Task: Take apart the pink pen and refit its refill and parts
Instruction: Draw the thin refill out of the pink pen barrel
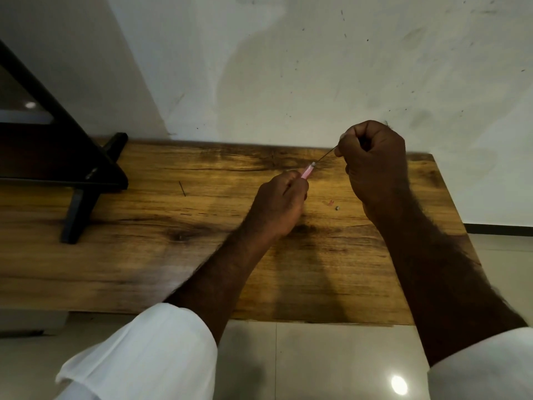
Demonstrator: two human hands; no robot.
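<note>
pink pen barrel [307,171] gripped in left hand [278,202], thin refill [326,155] pinched by right hand [373,166], small parts [336,208] on table [144,226] between hands

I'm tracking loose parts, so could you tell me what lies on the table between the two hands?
In the head view, a small pink piece and a small dark piece lie there.

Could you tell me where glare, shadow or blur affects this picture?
Head view: a glare spot on the glossy floor tile; soft shadows of the arms on the wooden table and white wall; the white sleeves blur near the frame edge; the thin dark refill is faint.
</note>
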